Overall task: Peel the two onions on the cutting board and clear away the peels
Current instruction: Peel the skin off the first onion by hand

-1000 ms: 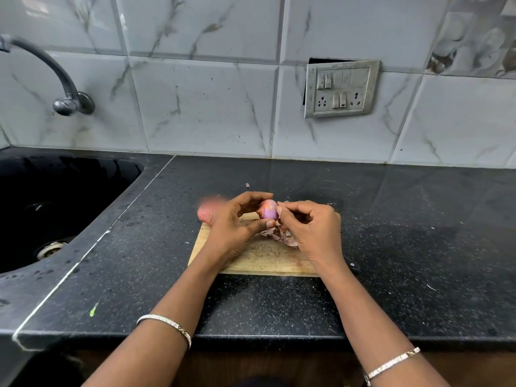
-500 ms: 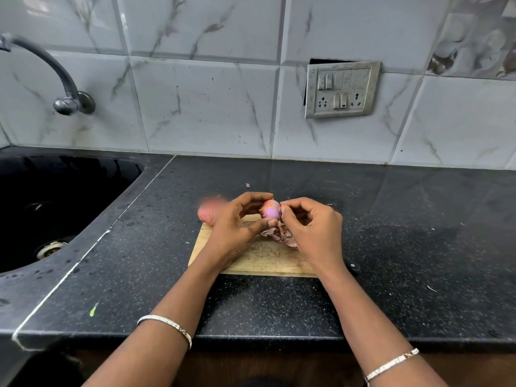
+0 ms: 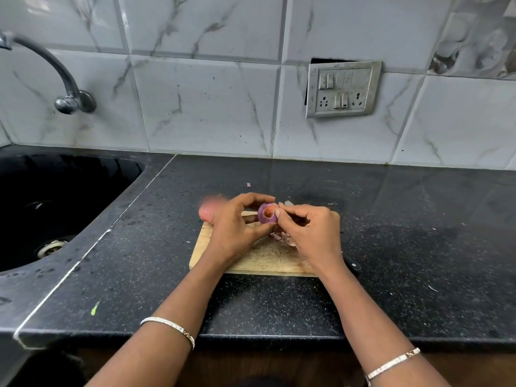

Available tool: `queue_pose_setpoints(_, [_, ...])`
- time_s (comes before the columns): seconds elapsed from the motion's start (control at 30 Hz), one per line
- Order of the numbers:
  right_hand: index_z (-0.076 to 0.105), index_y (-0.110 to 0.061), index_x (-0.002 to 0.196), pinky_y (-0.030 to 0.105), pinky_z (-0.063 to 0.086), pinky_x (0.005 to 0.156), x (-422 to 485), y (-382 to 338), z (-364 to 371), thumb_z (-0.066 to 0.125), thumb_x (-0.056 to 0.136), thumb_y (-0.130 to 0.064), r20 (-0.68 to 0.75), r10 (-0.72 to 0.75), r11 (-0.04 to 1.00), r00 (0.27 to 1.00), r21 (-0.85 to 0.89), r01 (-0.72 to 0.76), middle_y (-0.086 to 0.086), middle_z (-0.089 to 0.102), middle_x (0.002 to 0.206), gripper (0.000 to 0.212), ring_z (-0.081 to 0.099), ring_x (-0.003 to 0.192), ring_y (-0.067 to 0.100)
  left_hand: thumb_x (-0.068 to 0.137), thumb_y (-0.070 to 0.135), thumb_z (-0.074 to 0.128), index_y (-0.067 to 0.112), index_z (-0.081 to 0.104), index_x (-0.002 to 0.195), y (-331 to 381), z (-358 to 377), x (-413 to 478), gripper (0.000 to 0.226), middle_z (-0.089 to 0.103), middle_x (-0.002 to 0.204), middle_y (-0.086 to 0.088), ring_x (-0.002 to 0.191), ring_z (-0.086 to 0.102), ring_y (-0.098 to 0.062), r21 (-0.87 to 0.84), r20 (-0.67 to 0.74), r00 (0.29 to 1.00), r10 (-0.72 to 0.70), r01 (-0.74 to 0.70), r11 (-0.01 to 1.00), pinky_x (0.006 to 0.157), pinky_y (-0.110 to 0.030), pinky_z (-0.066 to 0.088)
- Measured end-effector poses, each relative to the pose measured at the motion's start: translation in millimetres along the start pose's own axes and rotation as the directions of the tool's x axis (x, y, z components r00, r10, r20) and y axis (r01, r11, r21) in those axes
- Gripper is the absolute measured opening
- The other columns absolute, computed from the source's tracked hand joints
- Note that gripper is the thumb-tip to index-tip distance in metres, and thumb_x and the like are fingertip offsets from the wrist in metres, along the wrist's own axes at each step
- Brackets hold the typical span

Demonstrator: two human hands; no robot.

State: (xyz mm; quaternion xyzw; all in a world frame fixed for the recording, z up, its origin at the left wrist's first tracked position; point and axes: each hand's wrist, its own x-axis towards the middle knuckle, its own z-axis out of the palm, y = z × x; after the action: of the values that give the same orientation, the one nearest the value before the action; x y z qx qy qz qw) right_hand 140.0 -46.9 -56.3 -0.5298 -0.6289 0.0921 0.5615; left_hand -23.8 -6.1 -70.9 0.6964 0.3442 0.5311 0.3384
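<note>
**Q:** What has changed since the preceding frame?
**A:** The onion (image 3: 268,213) has been turned between the fingers. Its root end, an orange-brown ring, now faces the camera, where half a second ago a smooth purple flank showed.

**Q:** How do the fingers stand?
**A:** The left hand (image 3: 234,227) grips the onion, with the thumb beneath it, the forefinger arched over its top, and the fingers curled narrowly round it. The right hand (image 3: 310,233) pinches thumb and forefinger against the onion's right edge, the other fingers folded toward the palm. Whether it holds a flake of skin or the bulb itself cannot be told.

**Q:** Where do the task's things lie?
**A:** The onion is held over the far edge of the cutting board (image 3: 265,261). The peels (image 3: 282,237) lie on the board just below the right fingertips, partly hidden by that hand. A second onion (image 3: 208,212), blurred, sits just behind the left knuckles. One peel scrap (image 3: 248,185) lies on the counter (image 3: 391,233) beyond the fingertips.
</note>
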Motion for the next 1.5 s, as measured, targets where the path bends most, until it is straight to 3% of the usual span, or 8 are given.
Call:
queue_pose_setpoints(0.17, [0.081, -0.014, 0.096, 0.019, 0.055, 0.088, 0, -2, -1, 0.077, 0.087, -0.014, -0.014, -0.05, 0.999, 0.999, -0.021, 0.05, -0.002, 0.078, 0.09, 0.01, 0.065, 0.08, -0.018, 0.074, 0.016, 0.091, 0.022, 0.074, 0.117, -2, -1, 1, 0.047, 0.073, 0.113, 0.006, 0.106, 0.07, -0.014, 0.049, -0.007, 1.0, 0.009, -0.009, 0.999, 0.09, -0.042, 0.061])
queue_pose_setpoints(0.3, [0.082, -0.014, 0.094, 0.007, 0.05, 0.08, 0, 0, 1, 0.076, 0.087, -0.015, -0.021, -0.066, 0.996, 0.998, -0.054, 0.065, -0.002, 0.079, 0.087, 0.009, 0.065, 0.079, -0.017, 0.074, 0.016, 0.092, 0.023, 0.074, 0.117, -1, -1, 1, 0.047, 0.072, 0.114, 0.007, 0.105, 0.07, -0.012, 0.077, -0.012, 1.0, 0.014, -0.013, 0.997, 0.09, -0.041, 0.061])
queue_pose_setpoints(0.37, [0.082, -0.014, 0.09, 0.011, 0.052, 0.082, -1, 0, 1, 0.076, 0.087, -0.014, -0.022, -0.084, 0.994, 0.996, -0.075, 0.082, -0.004, 0.079, 0.083, 0.007, 0.069, 0.079, -0.008, 0.074, 0.015, 0.091, 0.022, 0.074, 0.116, 0, 0, 1, 0.046, 0.072, 0.114, 0.008, 0.104, 0.07, -0.01, 0.086, -0.008, 1.0, 0.011, -0.011, 0.996, 0.089, -0.04, 0.061])
queue_pose_setpoints(0.43, [0.082, -0.015, 0.086, 0.017, 0.056, 0.074, -1, 1, 1, 0.076, 0.085, -0.013, -0.028, -0.098, 0.991, 0.995, -0.095, 0.095, -0.008, 0.077, 0.078, 0.006, 0.071, 0.075, 0.0, 0.074, 0.014, 0.091, 0.021, 0.074, 0.117, 2, 0, 0, 0.046, 0.071, 0.114, 0.009, 0.102, 0.071, -0.008, 0.093, -0.004, 1.0, 0.009, -0.008, 0.996, 0.088, -0.037, 0.062])
queue_pose_setpoints(0.73, [0.072, -0.012, 0.081, 0.038, 0.056, 0.063, -1, 3, 5, 0.074, 0.084, -0.012, -0.046, -0.19, 0.96, 0.981, -0.219, 0.175, -0.005, 0.07, 0.074, 0.004, 0.065, 0.065, 0.01, 0.077, 0.012, 0.089, 0.016, 0.074, 0.116, 7, 1, -2, 0.042, 0.072, 0.113, 0.007, 0.102, 0.071, -0.007, 0.093, -0.011, 1.0, 0.029, -0.028, 0.995, 0.085, -0.03, 0.062])
queue_pose_setpoints(1.27, [0.07, -0.016, 0.082, 0.036, 0.059, 0.063, 1, 1, 3, 0.075, 0.088, -0.022, -0.136, 0.026, 0.998, 0.99, -0.049, -0.033, -0.009, 0.07, 0.074, 0.01, 0.069, 0.067, 0.01, 0.084, 0.003, 0.081, 0.011, 0.066, 0.123, 9, 0, -4, 0.043, 0.072, 0.12, 0.002, 0.112, 0.069, -0.011, -0.05, 0.059, 0.998, -0.003, 0.006, 0.999, 0.093, -0.028, 0.058])
queue_pose_setpoints(1.4, [0.069, -0.017, 0.081, 0.035, 0.059, 0.065, 1, 1, 2, 0.074, 0.087, -0.018, -0.14, 0.058, 0.995, 0.988, -0.073, -0.069, -0.008, 0.07, 0.074, 0.007, 0.069, 0.068, 0.01, 0.086, 0.001, 0.079, 0.009, 0.063, 0.123, 6, -1, -4, 0.041, 0.07, 0.123, -0.005, 0.116, 0.068, -0.02, -0.159, 0.075, 0.996, -0.045, 0.056, 0.986, 0.094, -0.031, 0.057])
queue_pose_setpoints(1.5, [0.07, -0.015, 0.081, 0.039, 0.06, 0.066, 2, 4, 2, 0.072, 0.085, -0.012, -0.152, 0.086, 0.991, 0.985, -0.091, -0.101, -0.007, 0.07, 0.074, 0.005, 0.069, 0.068, 0.011, 0.084, 0.011, 0.077, 0.012, 0.063, 0.125, 4, -1, -4, 0.043, 0.069, 0.125, -0.007, 0.117, 0.068, -0.026, -0.231, 0.09, 0.994, -0.064, 0.083, 0.969, 0.099, -0.038, 0.055])
